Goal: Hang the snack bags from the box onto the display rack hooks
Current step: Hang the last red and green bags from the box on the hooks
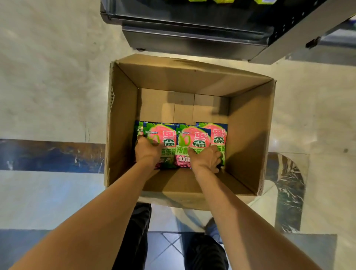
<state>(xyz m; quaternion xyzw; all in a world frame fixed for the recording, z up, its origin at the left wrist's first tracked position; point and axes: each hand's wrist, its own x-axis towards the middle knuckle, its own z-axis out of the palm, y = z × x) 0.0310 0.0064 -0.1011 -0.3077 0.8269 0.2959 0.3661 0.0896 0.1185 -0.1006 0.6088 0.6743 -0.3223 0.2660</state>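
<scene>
Open cardboard box (248, 135) on the floor (48, 86), flaps up, seen from above. Inside, at the near end of the bottom: a row of green-and-pink snack bags (194, 140), lying flat and overlapping, printed sides up. At least four visible; the left ones (165, 135) partly tucked under each other. Far half of the box bottom is bare cardboard.

Both arms reach down into the box. Left hand (147, 152) on the left bags, fingers curled down over them, gripping the bag edge as far as it shows. Right hand (207, 159) on the right bags (219, 135), fingers curled round the lower right corner of the stack, thumb across the bag face.

Rack (192, 29) base, dark metal, just past the box's far wall; yellow-green packs (221, 1) peek in at the top edge. Dark trouser legs (138, 240) and shoes below the box.
</scene>
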